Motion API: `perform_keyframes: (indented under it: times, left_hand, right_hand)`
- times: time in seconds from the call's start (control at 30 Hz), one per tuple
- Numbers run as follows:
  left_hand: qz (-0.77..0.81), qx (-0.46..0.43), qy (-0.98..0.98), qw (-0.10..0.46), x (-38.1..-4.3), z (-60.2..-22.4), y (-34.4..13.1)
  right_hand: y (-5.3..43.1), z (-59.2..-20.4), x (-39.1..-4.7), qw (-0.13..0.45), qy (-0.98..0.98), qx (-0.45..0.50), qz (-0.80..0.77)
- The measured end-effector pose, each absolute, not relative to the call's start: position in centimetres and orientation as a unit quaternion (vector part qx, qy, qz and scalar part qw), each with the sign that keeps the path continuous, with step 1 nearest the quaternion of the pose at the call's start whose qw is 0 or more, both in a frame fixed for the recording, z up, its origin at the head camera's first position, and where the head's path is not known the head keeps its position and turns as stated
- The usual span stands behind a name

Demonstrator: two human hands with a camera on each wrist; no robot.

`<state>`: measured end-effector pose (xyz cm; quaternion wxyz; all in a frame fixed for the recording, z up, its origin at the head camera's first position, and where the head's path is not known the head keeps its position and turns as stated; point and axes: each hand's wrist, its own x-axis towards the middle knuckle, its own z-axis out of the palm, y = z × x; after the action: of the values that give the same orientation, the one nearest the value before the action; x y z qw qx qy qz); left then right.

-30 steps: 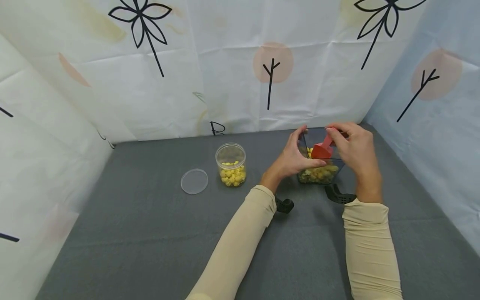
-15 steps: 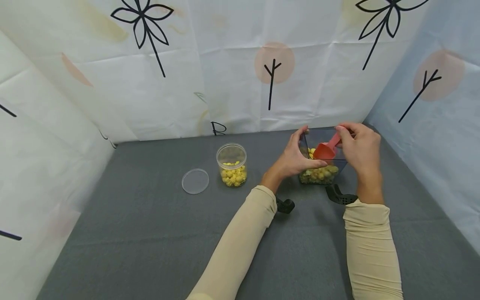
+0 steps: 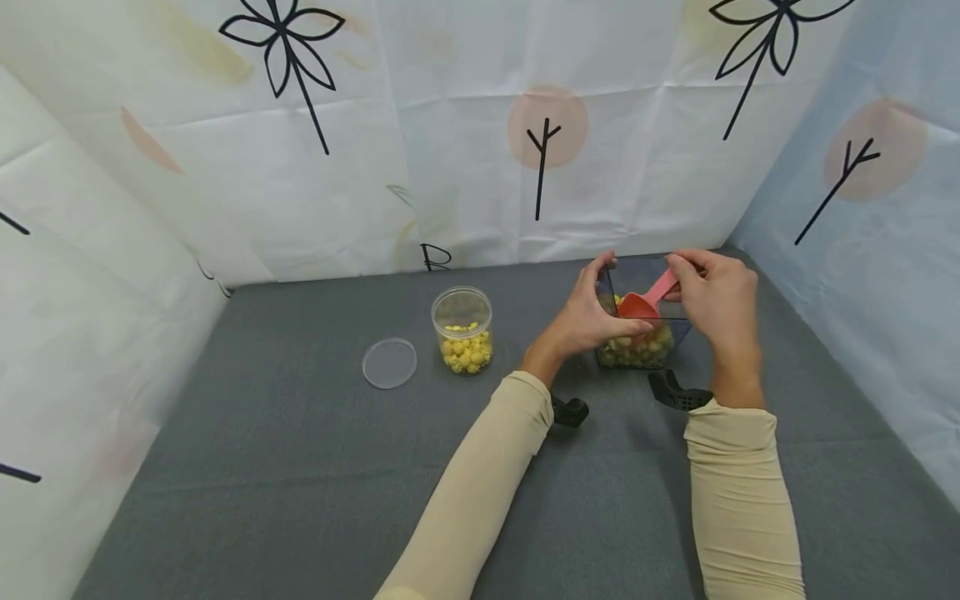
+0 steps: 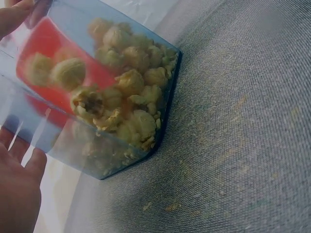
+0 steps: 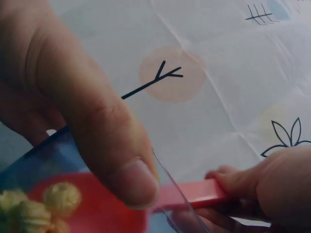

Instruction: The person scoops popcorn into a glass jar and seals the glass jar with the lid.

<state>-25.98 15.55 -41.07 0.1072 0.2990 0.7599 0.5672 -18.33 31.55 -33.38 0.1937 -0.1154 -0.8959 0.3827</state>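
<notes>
My left hand [image 3: 581, 321] grips a clear bluish square container [image 3: 609, 360] from its left side, its thumb lying along the near rim. Popcorn [image 4: 138, 124] fills the container's lower part. With thumb and fingers, my right hand [image 3: 720, 296] pinches the handle of a red scoop [image 3: 637, 307] above the far right of the container. The scoop's bowl sits inside the container; several popcorn pieces [image 5: 62, 198] lie in it in the right wrist view. In that view the left thumb [image 5: 114, 155] covers part of the scoop.
Left of the container stands a clear round jar [image 3: 462, 308], uncapped and partly filled with yellow popcorn. Beside it a transparent round lid [image 3: 389, 363] lies flat on the grey cloth [image 3: 315, 467]. Printed fabric walls [image 3: 465, 150] rise behind and at both sides.
The scoop's handle has leaned over to the right, and its bowl has shifted first right, then back left and slightly lower. My left hand has stayed on the container.
</notes>
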Motion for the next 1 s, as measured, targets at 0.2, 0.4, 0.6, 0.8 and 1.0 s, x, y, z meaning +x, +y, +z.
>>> perform_keyframes:
  times: [0.2, 0.4, 0.6, 0.8, 1.0]
  left_hand:
    - [0.571, 0.305, 0.754, 0.111, -26.0, -41.09, 15.52]
    - [0.569, 0.297, 0.758, 0.11, -25.81, -40.99, 15.37]
    - [0.578, 0.306, 0.748, 0.112, -25.85, -41.04, 15.37]
    - [0.582, 0.304, 0.746, 0.111, -26.06, -41.32, 15.56]
    - [0.58, 0.299, 0.749, 0.112, -25.99, -41.31, 15.55]
  right_hand:
    - [31.45, -33.46, -18.27, 0.162, -0.912, -0.081, 0.368]
    - [31.44, -33.31, -18.38, 0.155, -0.908, -0.102, 0.376]
    - [31.48, -33.36, -18.52, 0.181, -0.889, -0.14, 0.396]
    - [31.64, -33.4, -18.49, 0.185, -0.894, -0.137, 0.386]
    - [32.25, -33.24, -18.56, 0.175, -0.883, -0.16, 0.404]
